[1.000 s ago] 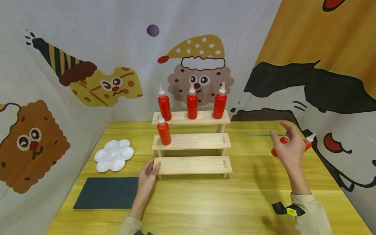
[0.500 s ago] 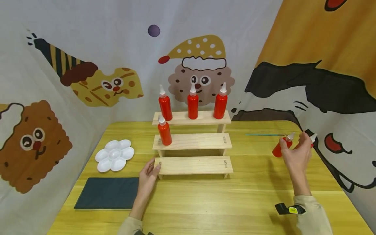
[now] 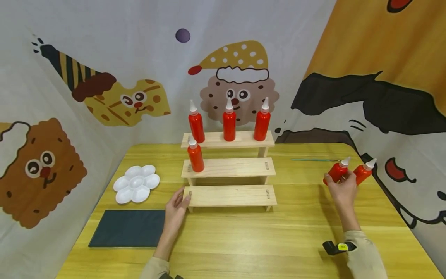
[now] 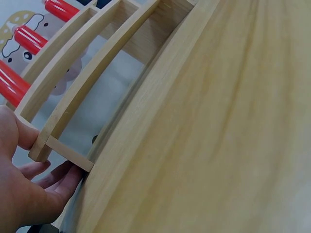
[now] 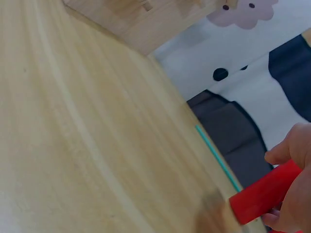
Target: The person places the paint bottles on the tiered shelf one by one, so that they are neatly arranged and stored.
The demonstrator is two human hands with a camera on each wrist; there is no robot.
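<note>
My left hand (image 3: pixel 175 209) holds the left end of the lowest step of a three-tier wooden display stand (image 3: pixel 228 195); in the left wrist view its thumb and fingers lie around the step's end and leg. On the right, my right hand (image 3: pixel 343 193) grips a red squeeze bottle (image 3: pixel 336 172) with a white pointed cap. Its thumb and fingers are round the bottle in the right wrist view, where the red body (image 5: pixel 265 191) leans. A second red bottle (image 3: pixel 363 173) stands just right of that hand. Several red bottles (image 3: pixel 229 126) stand on the upper two tiers.
A teal paintbrush (image 3: pixel 315 159) lies behind the right-hand bottles. To the left are a white flower-shaped palette (image 3: pixel 136 184) and a dark rectangular board (image 3: pixel 129 228). Behind the wooden table (image 3: pixel 251 248) hangs a printed cloth (image 3: pixel 146 35).
My right hand has lowered and closed its fingers round the left one of the two bottles on the right. The left hand has kept its place on the stand.
</note>
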